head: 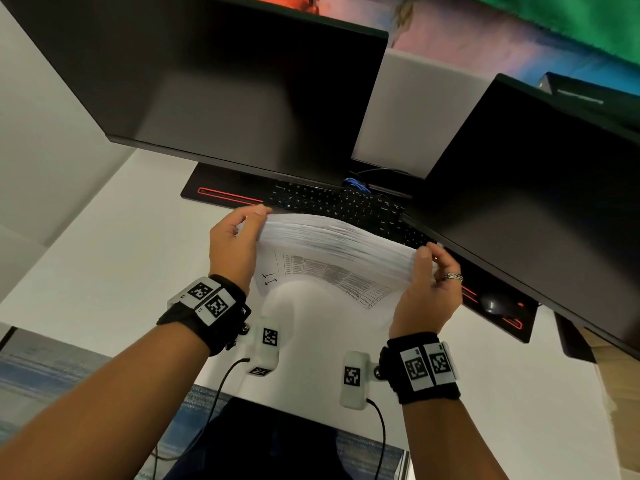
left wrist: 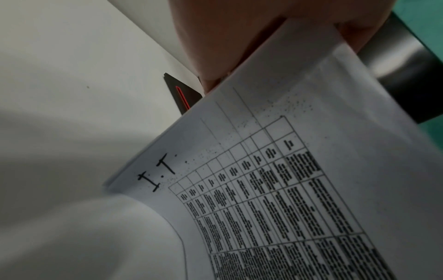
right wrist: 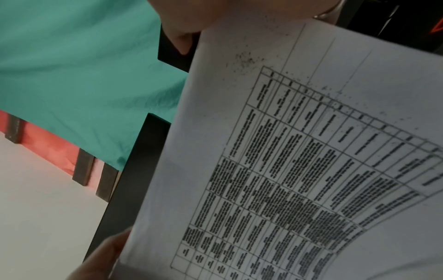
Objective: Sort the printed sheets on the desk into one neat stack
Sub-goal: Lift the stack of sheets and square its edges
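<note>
A thick stack of printed sheets [head: 332, 247] stands on edge on the white desk [head: 104, 271], its lower part bowing toward me. The front sheet [left wrist: 275, 189] carries a printed table and a handwritten "I.T". My left hand [head: 239, 237] grips the stack's left end, thumb on the near face and fingers behind. At the right end my right hand [head: 431, 285], with a ring on one finger, grips the same stack. In the right wrist view the table page [right wrist: 287, 161] fills the right half, with a thumb above it.
Two dark monitors [head: 225, 81] [head: 540, 188] stand close behind the stack, with a black keyboard [head: 339, 202] beneath them. A black mouse [head: 493, 303] sits on a red-trimmed mat at the right. The desk's front edge and a dark chair [head: 270, 441] lie near me.
</note>
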A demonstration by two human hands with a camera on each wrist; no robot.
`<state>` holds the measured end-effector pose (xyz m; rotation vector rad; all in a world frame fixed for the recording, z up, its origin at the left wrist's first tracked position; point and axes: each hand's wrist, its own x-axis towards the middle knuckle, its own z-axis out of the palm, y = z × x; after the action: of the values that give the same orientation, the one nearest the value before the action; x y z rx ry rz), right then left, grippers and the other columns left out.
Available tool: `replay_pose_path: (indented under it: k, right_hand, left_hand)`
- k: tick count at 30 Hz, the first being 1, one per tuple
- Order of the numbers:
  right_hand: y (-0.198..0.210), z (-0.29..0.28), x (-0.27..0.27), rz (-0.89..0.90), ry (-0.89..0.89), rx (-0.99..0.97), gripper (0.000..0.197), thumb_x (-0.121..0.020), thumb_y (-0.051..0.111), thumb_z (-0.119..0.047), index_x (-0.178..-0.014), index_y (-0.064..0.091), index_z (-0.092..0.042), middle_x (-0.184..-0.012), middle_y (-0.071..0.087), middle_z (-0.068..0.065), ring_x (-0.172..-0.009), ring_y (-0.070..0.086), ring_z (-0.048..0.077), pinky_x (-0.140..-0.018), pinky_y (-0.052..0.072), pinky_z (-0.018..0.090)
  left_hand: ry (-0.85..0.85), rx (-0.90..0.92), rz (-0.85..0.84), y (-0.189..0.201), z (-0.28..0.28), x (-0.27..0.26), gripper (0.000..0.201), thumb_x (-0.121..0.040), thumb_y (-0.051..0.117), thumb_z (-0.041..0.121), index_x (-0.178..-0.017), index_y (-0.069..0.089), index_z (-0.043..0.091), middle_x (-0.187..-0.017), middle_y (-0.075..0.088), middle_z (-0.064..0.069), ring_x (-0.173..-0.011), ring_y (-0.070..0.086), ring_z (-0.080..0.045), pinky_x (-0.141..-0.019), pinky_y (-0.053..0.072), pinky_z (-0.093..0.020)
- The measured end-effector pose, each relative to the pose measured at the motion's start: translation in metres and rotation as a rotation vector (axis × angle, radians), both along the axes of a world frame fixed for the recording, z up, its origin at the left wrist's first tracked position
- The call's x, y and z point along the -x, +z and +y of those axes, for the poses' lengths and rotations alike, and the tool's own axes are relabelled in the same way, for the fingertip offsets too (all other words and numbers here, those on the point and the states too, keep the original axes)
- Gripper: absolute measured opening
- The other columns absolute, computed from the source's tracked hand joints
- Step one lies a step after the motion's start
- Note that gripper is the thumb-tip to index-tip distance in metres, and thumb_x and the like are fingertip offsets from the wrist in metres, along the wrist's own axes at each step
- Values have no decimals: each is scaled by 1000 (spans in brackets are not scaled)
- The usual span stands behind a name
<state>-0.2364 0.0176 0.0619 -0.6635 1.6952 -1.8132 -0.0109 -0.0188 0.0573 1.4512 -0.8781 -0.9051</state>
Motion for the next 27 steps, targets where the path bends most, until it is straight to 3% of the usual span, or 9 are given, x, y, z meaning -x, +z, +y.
replay_pose_path:
  k: [5, 10, 12, 14, 16, 19, 21, 24, 27]
  right_hand:
    - [3, -5, 0, -26, -34, -36, 18, -88, 68, -13, -76, 69, -28, -78, 60, -6, -71, 54, 7, -61, 48, 12]
    - [4, -8, 2, -11, -35, -37, 18, -88, 64, -1, -89, 70, -18, -58, 61, -13, -56, 52, 0, -72, 51, 18]
    - [2, -6, 3, 13, -21, -19, 22, -90, 56, -1, -99, 68, -16, -64, 70, -12, -61, 56, 2, -81, 53, 26]
    - [2, -3, 2, 14, -6, -3, 21, -92, 55, -7, -109, 65, -14, -75, 73, -10, -77, 62, 3, -96, 51, 35]
    - [3, 0, 4, -36, 45, 11, 29, -92, 60, -8, -121, 58, -13, -85, 70, -8, -86, 64, 3, -87, 53, 25]
    - [-5, 7, 15, -128, 207, 15, 65, -81, 69, 10, -135, 45, -17, -104, 64, -5, -88, 69, 4, -75, 56, 18]
    - [-13, 10, 22, -117, 294, -72, 79, -74, 77, 10, -139, 42, -19, -109, 64, -5, -91, 71, 6, -72, 58, 20]
    - [-16, 7, 25, -18, 334, -219, 57, -70, 86, -4, -120, 62, -15, -105, 70, -1, -95, 71, 14, -68, 60, 20]
    - [-8, 7, 26, 10, 296, -130, 35, -70, 86, -5, -97, 69, -21, -95, 72, -5, -86, 73, 6, -69, 61, 23]
  left_hand:
    - [12, -37, 18, 3, -5, 0, 20, -86, 59, 29, -88, 78, 27, -98, 75, 3, -105, 65, -21, -102, 49, -49]
    - [-9, -12, -13, 1, -2, 0, 18, -91, 63, 33, -100, 75, 22, -101, 73, 4, -102, 65, -16, -101, 50, -46]
    - [-31, -24, 1, 1, -3, -1, 23, -90, 62, 35, -110, 68, 25, -103, 74, 1, -102, 66, -18, -100, 51, -47]
    - [-33, -41, 33, 0, -3, -2, 33, -84, 63, 44, -115, 60, 34, -109, 73, -4, -105, 66, -25, -99, 51, -48]
    - [-35, -44, 32, -3, -3, -4, 43, -78, 67, 50, -118, 57, 37, -114, 69, -5, -103, 65, -23, -93, 54, -41]
    - [-166, -70, 31, -4, -2, -11, 60, -75, 83, 27, -126, 52, 33, -109, 64, -1, -91, 67, -14, -77, 59, -30]
    - [-234, -110, -115, -6, -2, -15, 49, -71, 88, 16, -111, 61, 29, -102, 66, 6, -89, 67, -11, -79, 61, -38]
    - [-238, -154, -243, -3, -5, -15, 22, -73, 86, 21, -80, 67, 29, -83, 70, 7, -79, 67, -13, -81, 60, -48]
    - [-186, -43, -247, 3, -1, -12, 21, -76, 84, 24, -78, 65, 32, -82, 70, 9, -76, 67, -6, -75, 60, -32]
